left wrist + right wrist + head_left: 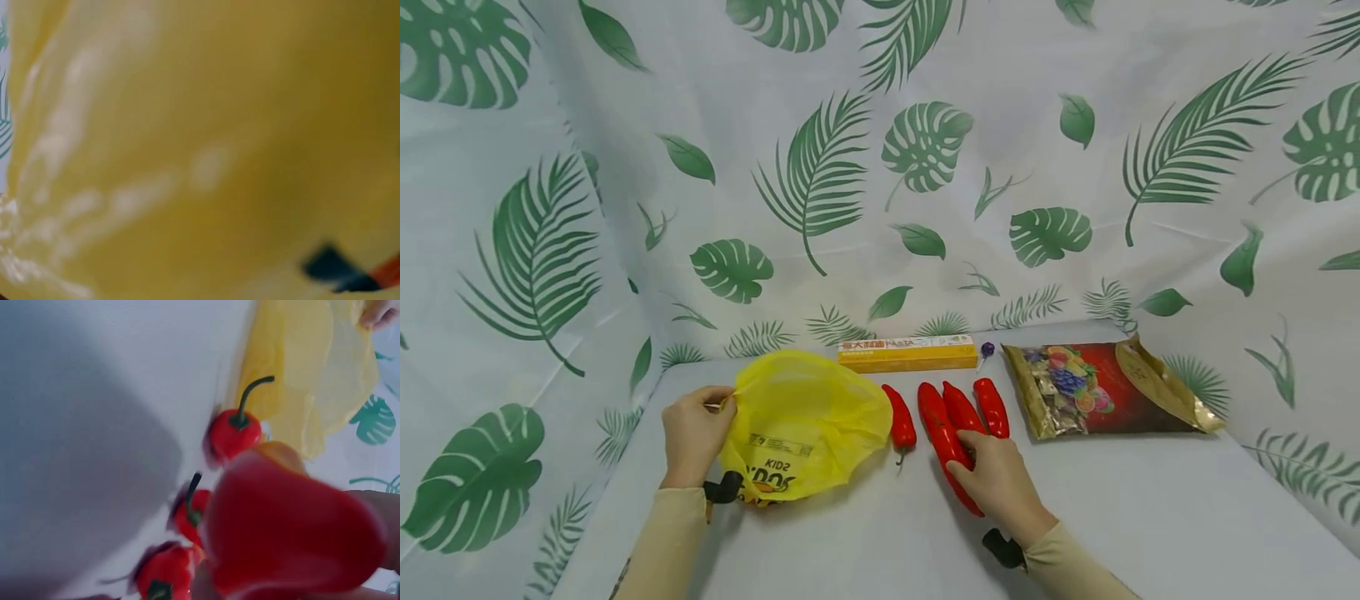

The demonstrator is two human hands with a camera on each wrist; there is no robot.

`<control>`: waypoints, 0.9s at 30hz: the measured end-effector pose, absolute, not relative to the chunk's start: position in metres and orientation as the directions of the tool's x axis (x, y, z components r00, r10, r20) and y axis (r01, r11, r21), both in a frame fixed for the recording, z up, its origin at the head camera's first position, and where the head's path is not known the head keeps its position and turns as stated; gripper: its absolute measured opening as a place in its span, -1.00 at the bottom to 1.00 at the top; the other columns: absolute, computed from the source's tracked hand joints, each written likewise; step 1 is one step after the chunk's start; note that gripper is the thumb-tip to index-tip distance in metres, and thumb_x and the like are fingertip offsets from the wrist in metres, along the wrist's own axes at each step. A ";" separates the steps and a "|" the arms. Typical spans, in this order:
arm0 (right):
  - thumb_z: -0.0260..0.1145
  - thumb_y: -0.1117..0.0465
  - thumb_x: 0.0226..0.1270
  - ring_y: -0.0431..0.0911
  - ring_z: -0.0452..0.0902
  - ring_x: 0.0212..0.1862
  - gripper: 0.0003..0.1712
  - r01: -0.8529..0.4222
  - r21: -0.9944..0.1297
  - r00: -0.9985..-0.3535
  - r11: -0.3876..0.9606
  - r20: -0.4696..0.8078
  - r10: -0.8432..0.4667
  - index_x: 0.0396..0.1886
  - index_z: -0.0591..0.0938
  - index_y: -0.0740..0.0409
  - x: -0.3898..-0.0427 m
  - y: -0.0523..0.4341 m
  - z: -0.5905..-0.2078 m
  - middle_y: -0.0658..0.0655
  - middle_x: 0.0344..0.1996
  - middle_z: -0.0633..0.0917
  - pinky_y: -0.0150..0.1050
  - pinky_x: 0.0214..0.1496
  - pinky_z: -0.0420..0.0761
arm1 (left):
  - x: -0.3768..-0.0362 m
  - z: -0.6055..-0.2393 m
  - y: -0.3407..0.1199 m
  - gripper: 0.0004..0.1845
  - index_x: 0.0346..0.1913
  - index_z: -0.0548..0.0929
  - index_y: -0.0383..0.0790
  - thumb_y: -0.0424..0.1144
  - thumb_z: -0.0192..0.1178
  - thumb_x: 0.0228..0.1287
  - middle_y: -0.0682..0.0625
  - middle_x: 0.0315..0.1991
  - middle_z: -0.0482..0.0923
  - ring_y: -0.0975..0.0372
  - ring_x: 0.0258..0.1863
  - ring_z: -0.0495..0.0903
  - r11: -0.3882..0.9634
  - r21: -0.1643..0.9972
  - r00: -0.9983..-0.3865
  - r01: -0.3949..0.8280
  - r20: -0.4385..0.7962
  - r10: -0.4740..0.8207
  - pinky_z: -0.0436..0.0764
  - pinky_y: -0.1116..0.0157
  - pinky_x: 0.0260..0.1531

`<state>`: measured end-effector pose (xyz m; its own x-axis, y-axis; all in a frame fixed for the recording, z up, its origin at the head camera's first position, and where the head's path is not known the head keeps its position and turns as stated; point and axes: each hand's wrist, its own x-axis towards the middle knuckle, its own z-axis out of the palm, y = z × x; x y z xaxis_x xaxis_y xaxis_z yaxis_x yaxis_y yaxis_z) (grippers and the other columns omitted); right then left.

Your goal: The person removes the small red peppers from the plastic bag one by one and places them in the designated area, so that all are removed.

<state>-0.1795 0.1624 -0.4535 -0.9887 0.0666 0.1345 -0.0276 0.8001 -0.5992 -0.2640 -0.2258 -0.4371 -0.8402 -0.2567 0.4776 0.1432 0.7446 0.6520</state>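
Peppers (pixel 951 425) lie on grey table (pixel 1150 517); leaf-print cloth (pixel 865 167) behind.

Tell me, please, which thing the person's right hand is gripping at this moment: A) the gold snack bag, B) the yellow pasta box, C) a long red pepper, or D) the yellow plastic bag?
C: in the head view the right hand has its fingers curled round a long red pepper on the table, while the left hand holds the yellow plastic bag.
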 end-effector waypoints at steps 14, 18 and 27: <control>0.59 0.21 0.18 -0.03 0.72 -0.25 -0.37 0.063 -0.541 -0.990 0.839 0.073 0.121 0.17 0.64 0.49 -0.171 0.172 -0.469 0.35 -0.12 0.81 0.06 -0.10 0.82 | -0.257 -0.438 -0.227 -0.82 -0.11 0.84 -0.29 -0.32 0.31 0.33 -0.26 -0.22 0.81 -0.04 -0.27 0.76 0.741 0.664 -0.851 0.102 0.444 -0.280 0.79 0.13 -0.41; 0.60 0.21 0.17 0.00 0.73 -0.21 -0.36 0.075 -0.543 -0.990 0.837 0.061 0.128 0.18 0.65 0.47 -0.169 0.172 -0.475 0.35 -0.10 0.80 0.09 -0.06 0.80 | -0.256 -0.436 -0.226 -0.82 -0.11 0.84 -0.31 -0.33 0.31 0.33 -0.28 -0.23 0.81 -0.05 -0.28 0.75 0.739 0.665 -0.849 0.113 0.451 -0.275 0.78 0.10 -0.40; 0.60 0.21 0.17 -0.04 0.69 -0.26 -0.41 0.037 -0.532 -0.990 0.846 0.096 0.103 0.13 0.67 0.46 -0.166 0.171 -0.478 0.28 -0.17 0.81 0.07 -0.10 0.82 | -0.259 -0.437 -0.230 -0.81 -0.10 0.84 -0.30 -0.33 0.30 0.33 -0.27 -0.23 0.81 -0.04 -0.29 0.75 0.756 0.642 -0.832 0.126 0.483 -0.272 0.73 0.23 -0.48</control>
<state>-0.1665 0.1715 -0.4781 -0.9900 0.1034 0.0963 0.0366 0.8457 -0.5324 -0.2587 -0.2295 -0.4370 -0.8322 -0.2716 0.4834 0.1260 0.7563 0.6419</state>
